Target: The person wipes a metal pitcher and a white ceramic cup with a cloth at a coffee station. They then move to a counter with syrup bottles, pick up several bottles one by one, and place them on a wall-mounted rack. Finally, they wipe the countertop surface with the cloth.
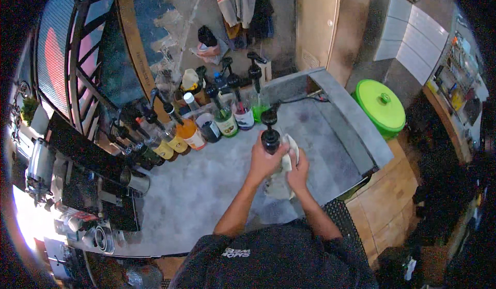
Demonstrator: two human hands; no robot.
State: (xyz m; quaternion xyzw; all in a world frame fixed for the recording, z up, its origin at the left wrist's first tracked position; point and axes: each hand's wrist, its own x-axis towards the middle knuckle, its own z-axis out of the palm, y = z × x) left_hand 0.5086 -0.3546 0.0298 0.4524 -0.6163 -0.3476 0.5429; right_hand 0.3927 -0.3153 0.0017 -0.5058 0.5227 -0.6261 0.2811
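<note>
Over the middle of the grey counter, my left hand is closed around a bottle just below its black pump top. Most of the bottle's body is hidden by my hands. My right hand grips a whitish cloth at the bottle's right side, and part of the cloth hangs below toward the counter. Beyond my hands stand pump bottles in a curved row, among them a green one, an orange one and one with bright green liquid.
The grey counter has a raised ledge along its right side. A metal cup stands at the left, near dark equipment. Past the right edge sits a lidded lime-green bin. Clothes hang on the far wall.
</note>
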